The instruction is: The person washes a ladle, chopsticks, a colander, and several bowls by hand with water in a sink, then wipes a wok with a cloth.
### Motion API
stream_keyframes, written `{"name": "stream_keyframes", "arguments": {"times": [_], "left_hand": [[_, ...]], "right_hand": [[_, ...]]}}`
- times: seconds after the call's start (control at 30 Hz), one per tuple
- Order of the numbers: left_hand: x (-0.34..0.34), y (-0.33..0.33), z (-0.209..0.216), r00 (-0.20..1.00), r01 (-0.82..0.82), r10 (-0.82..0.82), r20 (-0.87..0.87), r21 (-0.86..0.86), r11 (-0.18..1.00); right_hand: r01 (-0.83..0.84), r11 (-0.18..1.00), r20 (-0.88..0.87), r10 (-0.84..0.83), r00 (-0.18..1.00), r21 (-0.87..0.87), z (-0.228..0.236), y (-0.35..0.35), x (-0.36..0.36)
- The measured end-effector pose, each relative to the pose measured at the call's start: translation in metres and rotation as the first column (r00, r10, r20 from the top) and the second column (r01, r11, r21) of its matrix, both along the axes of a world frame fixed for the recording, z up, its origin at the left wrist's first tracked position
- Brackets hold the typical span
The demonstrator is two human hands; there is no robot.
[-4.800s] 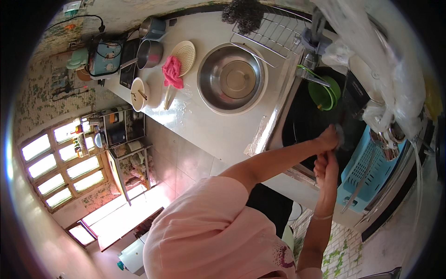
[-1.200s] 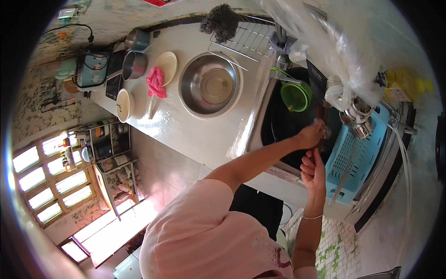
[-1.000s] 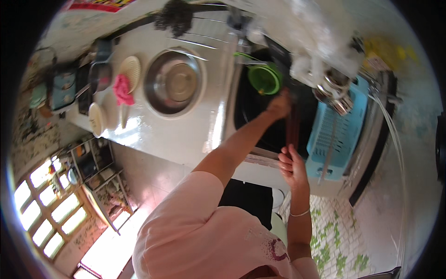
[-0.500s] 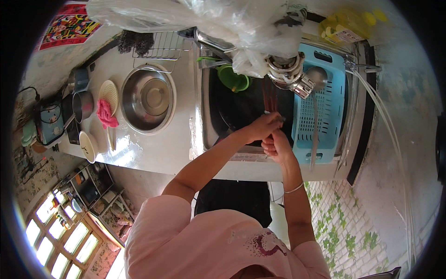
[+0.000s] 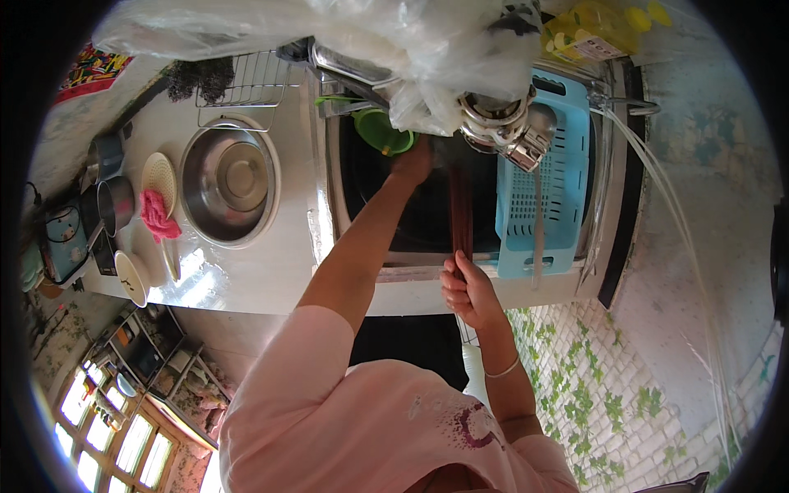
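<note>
Right hand (image 5: 470, 292) closed on dark stick (image 5: 460, 209); left hand (image 5: 413, 162) in sink (image 5: 427, 214), grip unclear.

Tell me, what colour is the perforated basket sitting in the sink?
The basket is light blue, clearest in the head view.

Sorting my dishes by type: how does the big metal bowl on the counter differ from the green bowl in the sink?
The big metal bowl is shiny steel and much wider; the green bowl is small and bright green, seemingly plastic. The metal bowl sits on the white counter with no hand near it, while the green bowl lies in the dark sink right by the left hand. Both are round with their openings toward the camera.
</note>
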State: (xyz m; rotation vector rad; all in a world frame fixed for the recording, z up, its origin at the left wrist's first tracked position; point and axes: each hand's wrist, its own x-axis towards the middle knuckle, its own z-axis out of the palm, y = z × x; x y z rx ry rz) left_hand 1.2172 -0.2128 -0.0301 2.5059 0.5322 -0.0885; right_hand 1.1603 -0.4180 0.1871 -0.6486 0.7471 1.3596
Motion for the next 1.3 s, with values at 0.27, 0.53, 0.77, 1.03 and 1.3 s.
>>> {"name": "stream_keyframes", "arguments": {"times": [0.27,0.53,0.77,1.03,1.3], "left_hand": [[-0.010,-0.047,0.110,0.859,-0.507,-0.033,-0.511,-0.840,-0.195],[-0.011,-0.051,0.104,0.974,-0.154,0.223,0.030,-0.633,0.759],[0.018,-0.009,0.120,0.874,-0.478,0.115,-0.473,-0.790,0.384],[-0.035,-0.015,0.176,0.952,-0.238,0.237,-0.195,-0.957,0.169],[0.000,0.070,0.229,0.901,-0.016,-0.166,0.400,0.414,0.910]], "right_hand": [[0.160,0.965,0.085,-0.145,0.986,-0.206,-0.074,0.008,0.039],[-0.087,0.996,0.005,0.087,0.996,-0.005,-0.006,0.026,0.029],[-0.221,0.928,0.253,0.301,0.919,-0.301,0.037,-0.023,-0.007],[-0.018,0.867,0.577,0.347,0.740,-0.498,0.054,-0.001,0.017],[-0.075,0.980,0.460,0.152,0.875,-0.182,0.052,0.049,0.019]]}}
